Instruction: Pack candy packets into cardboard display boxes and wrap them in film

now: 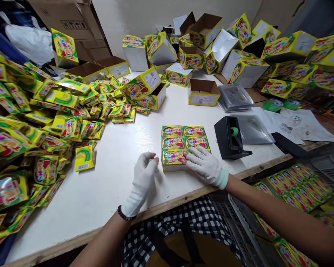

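A block of several small yellow-and-green printed cartons (173, 142), set side by side in rows, lies on the white table before me. My right hand (204, 165), in a white glove with bare fingertips, rests on the block's near right part, fingers stretched out. Just left of the block is my left hand (144, 176), gloved the same way. Its fingers are curled with thumb and forefinger close together, and whether anything thin is between them does not show. To the right of the block stands a black tape dispenser (225, 139) with a green roll.
Loose small cartons (64, 118) are heaped along the left. Larger display boxes (203, 92), some open, crowd the back. Stacked clear plastic pieces (235, 98) lie behind the dispenser. The table's wooden edge (180, 200) runs before me; crates with packed cartons (295, 181) stand lower right.
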The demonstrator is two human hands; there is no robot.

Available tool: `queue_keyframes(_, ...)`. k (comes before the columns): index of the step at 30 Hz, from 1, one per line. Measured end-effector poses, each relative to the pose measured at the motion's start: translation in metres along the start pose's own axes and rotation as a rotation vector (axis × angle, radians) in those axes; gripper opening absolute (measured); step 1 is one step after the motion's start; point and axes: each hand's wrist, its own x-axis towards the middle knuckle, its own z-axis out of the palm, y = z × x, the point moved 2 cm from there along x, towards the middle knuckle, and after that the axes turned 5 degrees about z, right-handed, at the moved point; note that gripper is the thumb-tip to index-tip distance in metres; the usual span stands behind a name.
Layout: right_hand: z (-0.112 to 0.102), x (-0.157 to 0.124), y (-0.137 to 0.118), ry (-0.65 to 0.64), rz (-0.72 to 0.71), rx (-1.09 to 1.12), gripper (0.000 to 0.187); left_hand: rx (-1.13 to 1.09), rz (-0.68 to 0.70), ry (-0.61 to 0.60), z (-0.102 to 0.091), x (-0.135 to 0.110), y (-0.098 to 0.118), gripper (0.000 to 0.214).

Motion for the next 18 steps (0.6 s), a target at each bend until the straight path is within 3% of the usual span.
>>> queue_keyframes(3,-0.003,0.0,0.002,-0.025,-0.03,0.02,0.042,0.454,0.663,-0.186,-0.001,0.012,0.011,0.007)
queue_keyframes(4,-0.004,0.0,0.005,-0.045,-0.036,0.043,0.042,0.55,0.816,-0.276,-0.001,0.014,0.01,0.005)
queue_keyframes(6,-0.005,0.002,0.011,-0.085,-0.042,0.104,0.043,0.653,0.982,-0.349,-0.001,0.016,0.007,0.009)
queue_keyframes(10,-0.01,0.007,0.024,-0.121,-0.001,0.191,0.045,0.718,1.045,-0.286,0.005,0.015,-0.007,0.013)
queue_keyframes(12,-0.02,0.004,0.031,-0.086,0.115,0.24,0.042,0.735,1.048,-0.225,0.013,0.011,-0.013,0.013)
queue_keyframes(15,-0.048,-0.023,0.048,0.194,0.491,0.216,0.034,0.746,1.033,-0.129,0.024,0.004,-0.02,0.012)
queue_keyframes(17,-0.07,-0.055,0.063,0.45,0.824,0.058,0.033,0.72,1.042,-0.082,0.028,0.001,-0.024,0.013)
queue_keyframes(18,-0.079,-0.072,0.071,0.515,0.979,-0.012,0.035,0.701,1.053,-0.068,0.029,0.0,-0.025,0.015)
